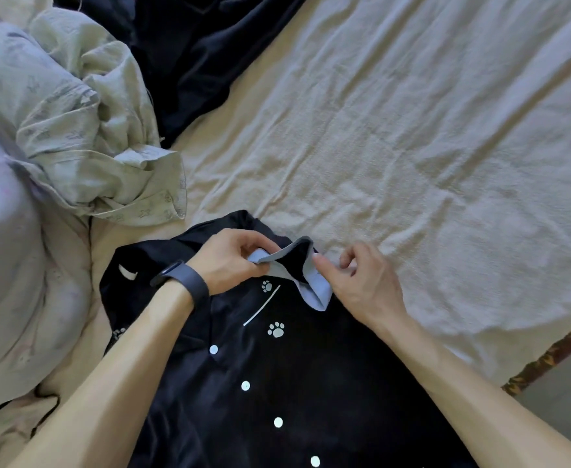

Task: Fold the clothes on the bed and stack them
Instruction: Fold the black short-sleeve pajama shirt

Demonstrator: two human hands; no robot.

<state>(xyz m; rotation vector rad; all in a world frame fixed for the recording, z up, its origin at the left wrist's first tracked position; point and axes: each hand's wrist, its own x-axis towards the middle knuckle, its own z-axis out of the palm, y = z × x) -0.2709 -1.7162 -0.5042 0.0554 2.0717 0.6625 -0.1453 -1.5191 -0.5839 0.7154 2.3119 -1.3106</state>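
Observation:
A dark navy button-up shirt (277,383) with white buttons and paw prints lies front-up on the bed, near me. Its collar (314,288) is light blue. My left hand (230,261), with a dark band on the wrist, pinches the left end of the collar. My right hand (365,282) pinches the right side of the collar with thumb and forefinger, its other fingers curled. The collar stands raised between both hands.
A crumpled pale green garment (84,130) lies at the left, over a lilac duvet (3,265). Another dark garment (189,55) lies at the back. The cream bed sheet (429,130) spreads to the right; the bed's edge (547,356) runs at the lower right.

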